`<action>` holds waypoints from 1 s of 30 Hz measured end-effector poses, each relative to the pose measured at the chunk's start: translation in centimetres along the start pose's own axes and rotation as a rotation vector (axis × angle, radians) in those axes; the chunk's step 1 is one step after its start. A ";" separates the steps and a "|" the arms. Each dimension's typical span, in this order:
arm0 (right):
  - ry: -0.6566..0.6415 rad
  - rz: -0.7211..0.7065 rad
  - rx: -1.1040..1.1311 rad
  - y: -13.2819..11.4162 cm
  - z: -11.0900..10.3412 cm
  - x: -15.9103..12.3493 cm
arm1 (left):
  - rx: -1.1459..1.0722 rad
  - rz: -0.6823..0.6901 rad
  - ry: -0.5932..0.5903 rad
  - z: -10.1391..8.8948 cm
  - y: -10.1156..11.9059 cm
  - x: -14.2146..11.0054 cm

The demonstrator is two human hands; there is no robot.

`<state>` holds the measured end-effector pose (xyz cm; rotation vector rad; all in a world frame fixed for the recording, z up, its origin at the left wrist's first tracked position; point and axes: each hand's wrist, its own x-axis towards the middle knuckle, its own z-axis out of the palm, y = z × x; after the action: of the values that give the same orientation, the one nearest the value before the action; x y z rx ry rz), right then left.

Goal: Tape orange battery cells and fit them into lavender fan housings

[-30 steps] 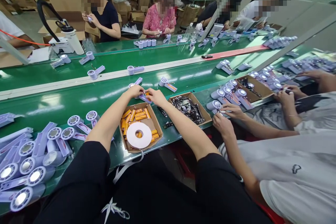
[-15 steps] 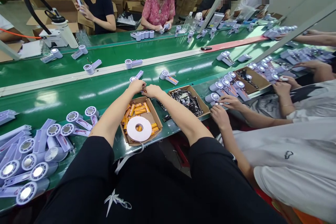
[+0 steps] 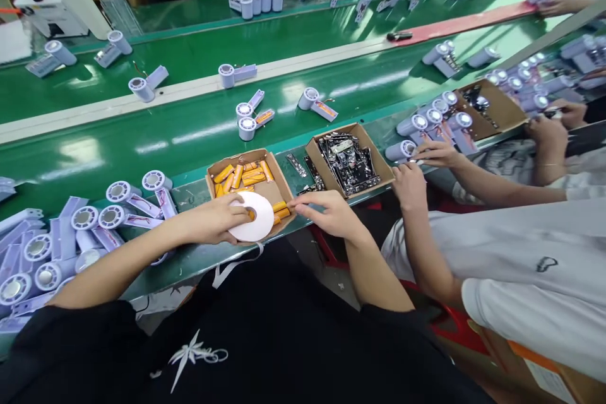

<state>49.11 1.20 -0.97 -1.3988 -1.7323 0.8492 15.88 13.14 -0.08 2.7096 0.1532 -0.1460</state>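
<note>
My left hand (image 3: 215, 218) is closed on a white roll of tape (image 3: 263, 217), with fingers at its centre hole and the thumb near its lower edge. The roll lies on a cardboard box (image 3: 283, 178) of orange battery cells (image 3: 253, 173). Just off the box's right rim is my right hand (image 3: 326, 209), its thumb and forefinger stretched toward the box; nothing shows between them. Beyond the box, a purple fan-like unit (image 3: 247, 128) with an orange cell in its handle rests on the green belt, beside a similar unit (image 3: 243, 112).
A second box (image 3: 379, 154) of small circuit boards stands to the right, with loose boards (image 3: 297, 165) beside it. Purple units (image 3: 47, 275) are piled at left. A co-worker's hands (image 3: 411, 186) work close by on the right. Other people sit across the belt (image 3: 189, 101).
Both hands have drawn back from the belt toward me; my left now grips the tape roll. The unit with the orange cell stands where they were. The view has tipped down.
</note>
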 end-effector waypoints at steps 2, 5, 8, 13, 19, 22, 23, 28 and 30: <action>0.041 0.088 0.059 -0.6 1.0 0.6 | 0.012 -0.067 0.169 -0.2 0.7 -1.3; -0.199 0.150 0.264 -2.3 4.3 1.2 | 0.119 -0.163 0.483 -0.5 1.4 -2.9; -0.453 0.089 0.377 -4.1 8.8 0.9 | 0.234 -0.203 0.643 -0.2 1.6 -4.6; -0.686 -0.167 -0.003 -4.3 11.0 2.0 | 0.259 -0.456 0.904 0.2 0.6 -7.8; -0.455 -0.208 -0.475 -0.2 8.1 7.1 | 0.261 -0.437 0.862 1.7 0.5 -7.8; -0.603 -0.255 -0.526 1.2 8.5 8.0 | 0.256 -0.403 0.810 2.7 0.6 -6.8; -0.618 -0.256 -0.503 1.4 8.4 8.0 | 0.248 -0.395 0.798 2.9 0.6 -6.7; -0.161 -0.056 -0.003 1.1 5.3 7.2 | 0.282 -0.404 0.755 3.4 1.2 -6.6; 0.141 0.070 0.243 0.1 4.5 6.8 | 0.342 -0.403 0.717 3.3 1.7 -6.4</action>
<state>44.44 7.70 -2.38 -1.3276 -1.4302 0.9416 9.51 9.70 -1.61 2.8976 0.9548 0.7558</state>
